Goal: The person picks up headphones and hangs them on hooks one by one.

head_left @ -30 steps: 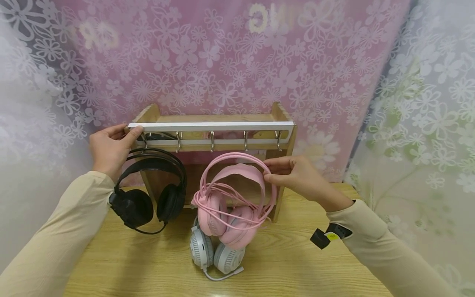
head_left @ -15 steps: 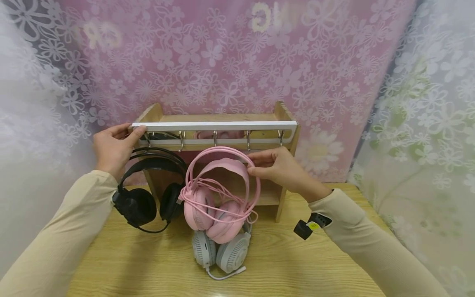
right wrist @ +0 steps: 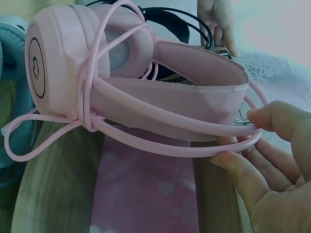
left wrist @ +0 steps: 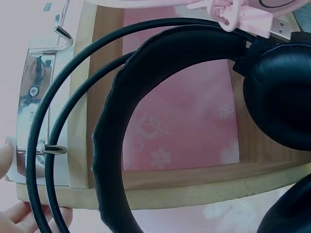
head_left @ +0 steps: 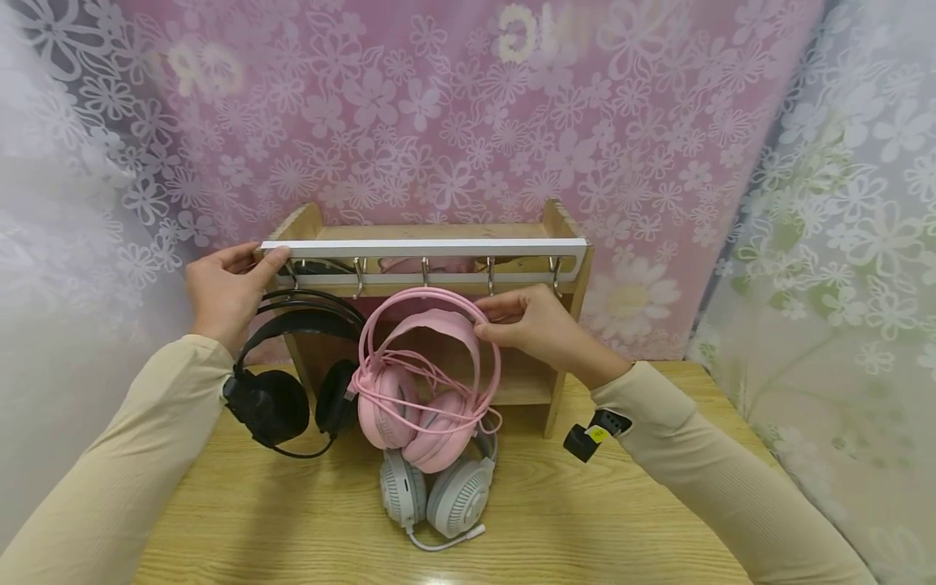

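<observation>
My right hand (head_left: 537,329) pinches the headband of the pink headphones (head_left: 417,414) between thumb and fingers, in front of the hook rack's middle. Their cable is wound around the ear cups. My left hand (head_left: 227,292) grips the left end of the white hook rail (head_left: 424,244), thumb in front. Below it, the black headphones (head_left: 274,406) hang by their thin double band, which passes over a metal hook (left wrist: 54,149) in the left wrist view. Grey headphones (head_left: 461,500) with a microphone stand on the table, partly hidden behind the pink pair.
The wooden shelf (head_left: 566,357) stands on the wood-grain table (head_left: 585,504) against a pink flowered curtain (head_left: 468,122). Several metal hooks line the rail, such as the rightmost hook (head_left: 556,276). Pale flowered curtains flank both sides.
My right hand has moved left and slightly up, bringing the pink headphones closer under the middle hook and beside the black pair. My left hand stays on the rail.
</observation>
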`<state>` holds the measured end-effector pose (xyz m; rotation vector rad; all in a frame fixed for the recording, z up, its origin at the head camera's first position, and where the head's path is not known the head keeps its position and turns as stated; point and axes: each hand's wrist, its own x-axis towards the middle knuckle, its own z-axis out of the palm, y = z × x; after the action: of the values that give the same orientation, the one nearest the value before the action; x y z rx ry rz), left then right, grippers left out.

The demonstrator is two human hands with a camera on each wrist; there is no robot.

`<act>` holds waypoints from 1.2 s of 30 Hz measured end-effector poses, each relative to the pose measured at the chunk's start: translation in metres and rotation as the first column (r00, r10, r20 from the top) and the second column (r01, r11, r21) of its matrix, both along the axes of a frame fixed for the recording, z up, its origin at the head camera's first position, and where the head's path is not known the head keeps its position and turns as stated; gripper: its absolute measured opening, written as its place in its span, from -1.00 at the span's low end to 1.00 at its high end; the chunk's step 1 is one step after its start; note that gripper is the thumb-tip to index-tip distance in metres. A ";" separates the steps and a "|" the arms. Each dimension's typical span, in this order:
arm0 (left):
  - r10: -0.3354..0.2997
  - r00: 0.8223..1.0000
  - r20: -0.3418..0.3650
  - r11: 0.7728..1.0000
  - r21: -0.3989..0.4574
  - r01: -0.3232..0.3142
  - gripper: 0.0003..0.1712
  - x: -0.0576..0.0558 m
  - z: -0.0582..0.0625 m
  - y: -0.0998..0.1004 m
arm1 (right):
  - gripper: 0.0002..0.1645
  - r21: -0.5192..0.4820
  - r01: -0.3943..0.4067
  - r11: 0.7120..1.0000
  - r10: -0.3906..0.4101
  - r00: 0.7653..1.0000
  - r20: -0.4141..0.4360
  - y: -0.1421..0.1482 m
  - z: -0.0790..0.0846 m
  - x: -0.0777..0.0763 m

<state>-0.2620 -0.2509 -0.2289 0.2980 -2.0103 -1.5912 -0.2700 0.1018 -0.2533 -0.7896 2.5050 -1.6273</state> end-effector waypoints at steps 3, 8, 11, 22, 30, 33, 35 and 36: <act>0.000 1.000 0.005 1.000 -0.002 0.000 -0.19 0.000 0.000 0.000 | -0.58 -0.005 0.000 1.000 0.000 1.000 0.013 -0.002 -0.001 -0.002; -0.007 1.000 0.001 1.000 0.016 0.007 -0.19 0.001 0.000 0.000 | -0.58 -0.013 -0.003 1.000 0.003 1.000 0.024 -0.005 -0.002 -0.004; -0.010 1.000 -0.008 1.000 0.024 0.010 -0.20 0.000 0.001 0.001 | -0.59 -0.015 0.005 1.000 -0.004 1.000 0.021 -0.005 -0.004 -0.005; -0.006 1.000 -0.020 0.998 0.065 0.008 -0.20 0.000 0.000 0.000 | -0.57 -0.039 0.050 0.998 -0.047 0.997 0.068 -0.006 -0.009 -0.008; 0.007 1.000 -0.005 0.999 0.033 -0.007 -0.21 0.000 0.000 0.000 | -0.55 -0.063 0.063 0.996 -0.057 0.994 0.096 -0.004 -0.014 -0.017; 0.019 1.000 0.005 1.000 0.007 -0.019 -0.21 0.000 0.000 0.001 | -0.55 -0.053 0.066 0.996 -0.061 0.994 0.093 -0.004 -0.014 -0.020; 0.021 1.000 0.007 1.000 0.001 -0.021 -0.21 0.000 0.000 0.001 | -0.55 -0.049 0.067 0.997 -0.062 0.993 0.100 -0.004 -0.015 -0.022; 0.022 1.000 0.008 1.000 -0.003 -0.022 -0.21 0.000 0.000 0.001 | -0.54 -0.046 0.068 0.997 -0.063 0.993 0.100 -0.004 -0.015 -0.022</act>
<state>-0.2622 -0.2501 -0.2292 0.3247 -2.0080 -1.5758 -0.2925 0.0978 -0.2679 -0.6210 2.4570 -1.7094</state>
